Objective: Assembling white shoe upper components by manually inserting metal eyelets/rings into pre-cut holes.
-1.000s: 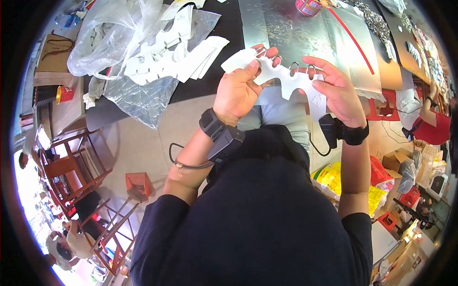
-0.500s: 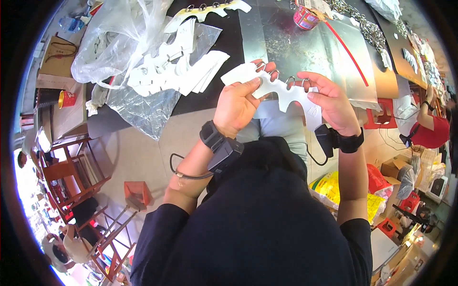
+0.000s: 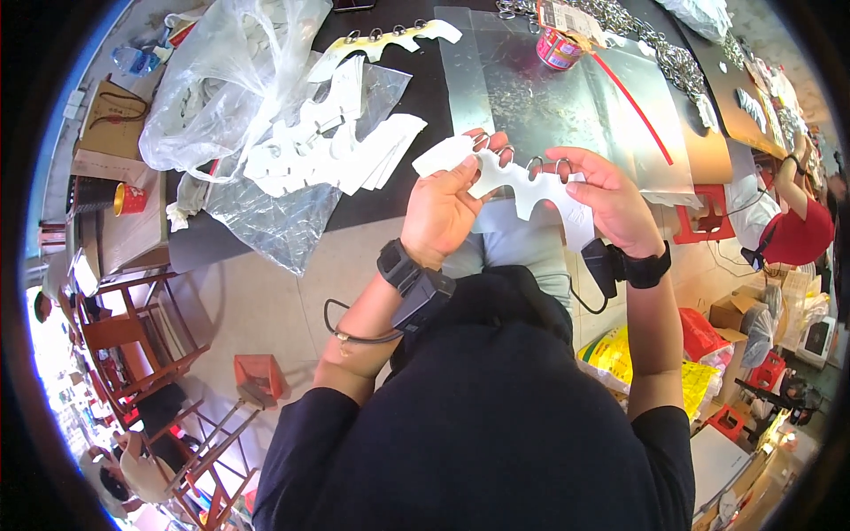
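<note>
Between my two hands is a white scalloped card strip with several metal rings along its far edge. My left hand pinches its left end, thumb on top and fingers behind. My right hand grips the right end near a ring, with the thumb on the near face. The strip hangs just past the table's near edge. To its left on the table lie several more white scalloped cards, fanned over clear plastic. A similar strip with rings rests farther back.
A clear plastic bag fills the far left of the black table. A metal sheet carries a pink tub and a red strip. Chains lie at the far right. Another person works at right.
The whole view has shifted slightly, so the table sits a little lower. Both hands keep hold of the strip, with only slight shifts of the fingers.
</note>
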The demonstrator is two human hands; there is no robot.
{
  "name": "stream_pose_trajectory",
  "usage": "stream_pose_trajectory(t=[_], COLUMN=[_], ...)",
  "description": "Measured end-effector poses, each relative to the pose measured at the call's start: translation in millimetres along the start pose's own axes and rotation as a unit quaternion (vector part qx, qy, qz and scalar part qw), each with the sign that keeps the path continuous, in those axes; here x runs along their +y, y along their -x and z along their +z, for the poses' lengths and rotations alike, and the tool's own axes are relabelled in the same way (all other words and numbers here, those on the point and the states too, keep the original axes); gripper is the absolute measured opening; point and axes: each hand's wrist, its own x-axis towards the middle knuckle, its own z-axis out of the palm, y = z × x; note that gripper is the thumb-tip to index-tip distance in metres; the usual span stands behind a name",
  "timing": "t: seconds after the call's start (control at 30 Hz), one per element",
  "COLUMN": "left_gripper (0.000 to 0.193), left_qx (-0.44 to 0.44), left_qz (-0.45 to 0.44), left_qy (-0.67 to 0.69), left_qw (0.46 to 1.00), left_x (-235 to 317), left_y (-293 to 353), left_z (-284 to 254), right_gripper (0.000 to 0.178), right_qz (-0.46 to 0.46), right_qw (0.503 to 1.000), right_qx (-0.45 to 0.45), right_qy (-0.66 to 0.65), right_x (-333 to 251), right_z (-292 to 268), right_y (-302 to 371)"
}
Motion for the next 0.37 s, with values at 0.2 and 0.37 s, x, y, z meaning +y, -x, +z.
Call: stream_pose_trajectory(t=[0.2,0.37], left_gripper=[0.031,0.032], left_qx=[0.01,0.011], left_qz=[0.0,-0.003], left_qy=[-0.008,-0.043], left_qw=[1.0,0.999], left_x=[0.2,0.5], left_y=[2.0,4.2], left_z=[-1.0,-3.1], right_gripper=[0.039,0.039], right_qz=[-0.011,-0.011], right_qw=[1.0,1.0], right_qx=[-0.003,-0.014], right_qy=[0.017,0.014], right_x=[2.9,5.1], right_z=[-1.1,-1.4], right_y=[0.2,0.6])
